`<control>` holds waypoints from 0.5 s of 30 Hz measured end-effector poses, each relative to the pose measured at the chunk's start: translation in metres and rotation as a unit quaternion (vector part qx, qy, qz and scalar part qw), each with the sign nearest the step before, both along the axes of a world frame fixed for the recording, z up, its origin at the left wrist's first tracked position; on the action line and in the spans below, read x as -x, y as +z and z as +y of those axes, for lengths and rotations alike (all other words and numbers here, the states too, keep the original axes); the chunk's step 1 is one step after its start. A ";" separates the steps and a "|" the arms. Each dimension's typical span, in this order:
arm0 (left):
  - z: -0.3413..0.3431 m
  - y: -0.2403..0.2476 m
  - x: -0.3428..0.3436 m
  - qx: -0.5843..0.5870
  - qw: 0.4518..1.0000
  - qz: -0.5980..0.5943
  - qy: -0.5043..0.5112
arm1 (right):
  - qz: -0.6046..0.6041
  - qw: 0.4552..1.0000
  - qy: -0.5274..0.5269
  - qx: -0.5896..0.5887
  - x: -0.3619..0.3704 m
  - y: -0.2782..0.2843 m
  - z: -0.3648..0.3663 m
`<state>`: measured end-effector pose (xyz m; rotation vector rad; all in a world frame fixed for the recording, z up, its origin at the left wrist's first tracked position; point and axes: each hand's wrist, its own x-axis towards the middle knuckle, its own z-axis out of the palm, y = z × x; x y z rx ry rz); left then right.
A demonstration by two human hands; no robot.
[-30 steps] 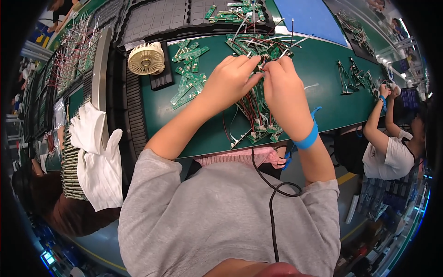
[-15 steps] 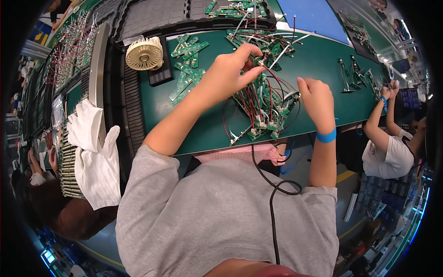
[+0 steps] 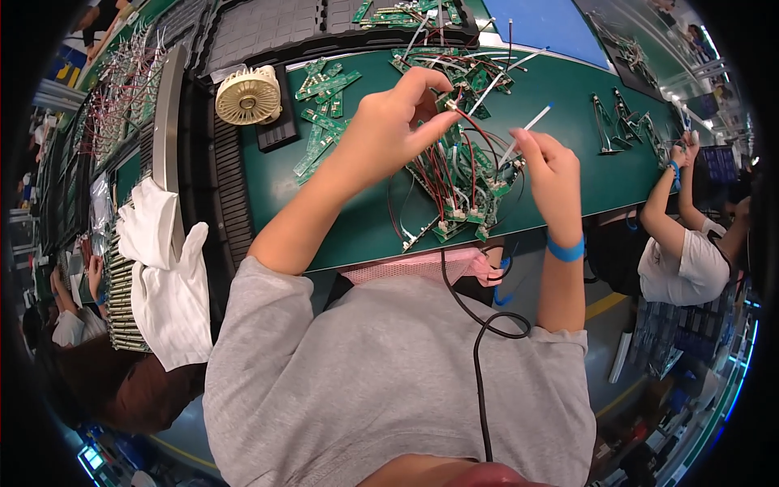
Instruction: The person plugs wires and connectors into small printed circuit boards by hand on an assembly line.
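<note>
My left hand (image 3: 388, 122) pinches a small green circuit board (image 3: 445, 103) between thumb and fingers, above the far side of a wire tangle. Red and black wires (image 3: 474, 123) run from its white connector toward the right. Across from it, my right hand (image 3: 553, 174) is closed, thumb and forefinger at a white flat ribbon cable (image 3: 535, 120) with a blue tip that slants up past them. Below and between both hands lies a heap of wired circuit boards (image 3: 462, 207) near the table's front edge. The left fingers partly hide the held board.
Loose green boards (image 3: 326, 122) lie left of my hands, beside a cream fan (image 3: 248, 97). More wired boards (image 3: 479, 77) sit beyond, before a black tray (image 3: 276, 34). White gloves (image 3: 166, 276) hang at left. At right are other boards (image 3: 621, 126) and a co-worker's arms (image 3: 669, 187).
The white ribbon cable now sticks up at my right fingertips, its blue tip showing. My right hand has shifted slightly left, and my left hand slightly left and away with the board.
</note>
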<state>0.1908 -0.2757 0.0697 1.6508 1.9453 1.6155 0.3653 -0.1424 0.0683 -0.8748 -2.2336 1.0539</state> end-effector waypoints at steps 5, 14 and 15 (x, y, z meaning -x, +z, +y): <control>-0.002 0.002 -0.005 -0.026 0.999 -0.002 -0.029 | 0.179 0.968 0.049 0.170 0.020 0.001 0.000; 0.002 0.001 -0.005 -0.015 0.999 0.026 -0.042 | 0.198 0.906 0.115 0.357 0.018 0.013 0.000; 0.003 -0.001 -0.004 -0.014 0.999 0.023 -0.042 | 0.174 0.907 0.123 0.364 0.017 0.015 -0.001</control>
